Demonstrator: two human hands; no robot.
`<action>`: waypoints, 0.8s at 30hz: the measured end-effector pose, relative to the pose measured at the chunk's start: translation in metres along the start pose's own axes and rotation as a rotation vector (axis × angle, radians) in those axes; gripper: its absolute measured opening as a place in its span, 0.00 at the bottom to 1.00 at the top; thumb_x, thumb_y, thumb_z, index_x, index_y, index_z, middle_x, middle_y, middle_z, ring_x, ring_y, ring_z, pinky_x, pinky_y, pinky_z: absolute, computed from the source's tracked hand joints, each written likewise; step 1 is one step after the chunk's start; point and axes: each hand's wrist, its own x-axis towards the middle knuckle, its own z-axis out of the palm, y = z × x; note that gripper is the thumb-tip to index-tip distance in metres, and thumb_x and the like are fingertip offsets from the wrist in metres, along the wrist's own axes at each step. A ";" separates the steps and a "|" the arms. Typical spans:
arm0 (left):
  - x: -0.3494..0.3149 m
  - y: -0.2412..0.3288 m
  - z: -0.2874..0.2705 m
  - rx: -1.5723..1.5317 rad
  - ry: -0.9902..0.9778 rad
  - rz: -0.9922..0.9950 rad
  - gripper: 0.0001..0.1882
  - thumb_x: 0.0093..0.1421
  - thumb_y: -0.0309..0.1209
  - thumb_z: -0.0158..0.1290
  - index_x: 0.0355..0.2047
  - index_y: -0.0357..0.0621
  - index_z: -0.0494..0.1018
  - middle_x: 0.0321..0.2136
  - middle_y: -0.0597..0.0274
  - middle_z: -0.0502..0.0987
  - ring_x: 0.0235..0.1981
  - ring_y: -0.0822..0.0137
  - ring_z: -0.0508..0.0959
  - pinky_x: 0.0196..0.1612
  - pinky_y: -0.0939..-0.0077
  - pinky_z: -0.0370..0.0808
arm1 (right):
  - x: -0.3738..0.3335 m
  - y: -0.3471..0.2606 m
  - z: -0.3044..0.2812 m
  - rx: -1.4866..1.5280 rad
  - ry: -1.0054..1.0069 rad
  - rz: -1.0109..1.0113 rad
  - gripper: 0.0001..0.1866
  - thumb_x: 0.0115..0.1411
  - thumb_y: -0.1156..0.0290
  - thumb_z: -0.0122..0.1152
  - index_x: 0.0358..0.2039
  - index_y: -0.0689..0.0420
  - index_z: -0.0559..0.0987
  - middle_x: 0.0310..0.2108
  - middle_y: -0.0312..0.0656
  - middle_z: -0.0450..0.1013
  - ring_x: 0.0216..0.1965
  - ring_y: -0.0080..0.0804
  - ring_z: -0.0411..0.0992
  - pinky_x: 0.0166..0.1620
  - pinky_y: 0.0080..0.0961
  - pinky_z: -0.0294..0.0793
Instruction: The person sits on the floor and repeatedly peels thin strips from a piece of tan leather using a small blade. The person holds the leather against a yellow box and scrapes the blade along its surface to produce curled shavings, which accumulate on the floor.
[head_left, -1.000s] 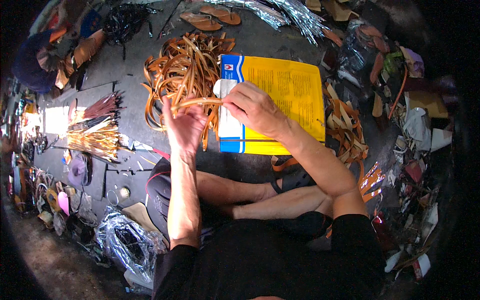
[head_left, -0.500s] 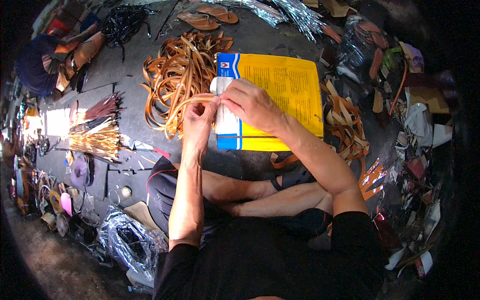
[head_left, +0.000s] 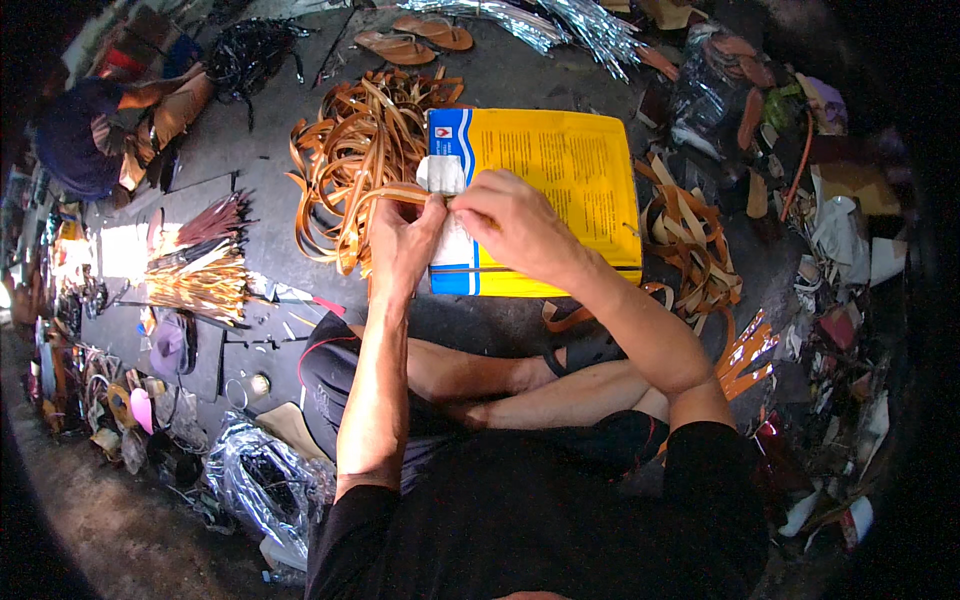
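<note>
My left hand (head_left: 402,245) pinches a tan-brown strap (head_left: 398,192) between thumb and fingers, close to its end. That strap runs back to a big tangled heap of similar straps (head_left: 360,160) at the left. Just right of the left thumb, my right hand (head_left: 520,222) has its fingers curled in a pinch; whatever they hold is hidden. Both hands work over the left side of a yellow and blue box or package (head_left: 560,150) lying on the floor. A whitish pad or patch (head_left: 440,174) lies on its blue end, partly covered by the hands.
More brown straps (head_left: 690,235) lie right of the package. Sandals (head_left: 415,40) and silvery strips (head_left: 590,30) are at the back. Bundled strips (head_left: 195,265) lie left, with another person (head_left: 95,140) seated beyond. Clear plastic (head_left: 260,480) is near my left side; scraps line the right.
My right hand has shifted slightly right and down, leaving a small gap from the left fingertips. The left hand keeps its pinch on the strap.
</note>
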 end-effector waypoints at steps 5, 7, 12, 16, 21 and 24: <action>-0.004 0.000 -0.003 -0.220 -0.006 -0.129 0.13 0.56 0.31 0.57 0.39 0.36 0.73 0.28 0.64 0.75 0.28 0.76 0.72 0.32 0.80 0.70 | -0.007 -0.021 0.006 -0.234 0.008 0.042 0.16 0.58 0.73 0.57 0.47 0.62 0.75 0.38 0.44 0.69 0.41 0.41 0.68 0.45 0.35 0.69; -0.002 -0.021 -0.010 -0.830 -0.046 -0.346 0.15 0.58 0.32 0.56 0.43 0.40 0.71 0.32 0.67 0.75 0.33 0.74 0.74 0.39 0.78 0.71 | -0.008 -0.027 0.005 -0.230 -0.035 0.072 0.17 0.58 0.72 0.57 0.48 0.62 0.74 0.42 0.45 0.68 0.44 0.42 0.68 0.48 0.36 0.67; 0.023 0.013 -0.042 -0.640 -0.023 -0.068 0.16 0.59 0.30 0.54 0.48 0.44 0.70 0.38 0.64 0.77 0.42 0.72 0.75 0.46 0.73 0.71 | -0.038 -0.018 -0.010 0.067 0.042 0.119 0.20 0.60 0.67 0.58 0.51 0.60 0.72 0.44 0.48 0.69 0.47 0.47 0.69 0.50 0.38 0.68; 0.034 0.113 -0.069 -0.390 -0.280 0.192 0.24 0.64 0.27 0.48 0.61 0.36 0.61 0.49 0.63 0.73 0.44 0.75 0.73 0.48 0.82 0.67 | -0.094 -0.040 -0.068 0.128 0.038 0.217 0.20 0.59 0.65 0.62 0.49 0.59 0.74 0.41 0.48 0.73 0.43 0.44 0.74 0.47 0.35 0.73; 0.031 0.084 -0.085 -0.070 -0.179 0.221 0.28 0.67 0.33 0.46 0.64 0.36 0.56 0.57 0.48 0.67 0.59 0.61 0.68 0.59 0.72 0.65 | -0.186 -0.005 -0.147 0.192 0.231 0.652 0.13 0.60 0.65 0.61 0.40 0.61 0.80 0.37 0.44 0.78 0.39 0.33 0.77 0.42 0.27 0.75; 0.014 0.008 -0.102 -0.048 0.000 0.119 0.30 0.66 0.39 0.48 0.64 0.39 0.54 0.56 0.45 0.69 0.59 0.57 0.69 0.61 0.63 0.64 | -0.270 0.102 -0.159 -0.064 0.395 1.031 0.16 0.62 0.61 0.58 0.42 0.61 0.79 0.41 0.46 0.77 0.42 0.37 0.76 0.45 0.30 0.74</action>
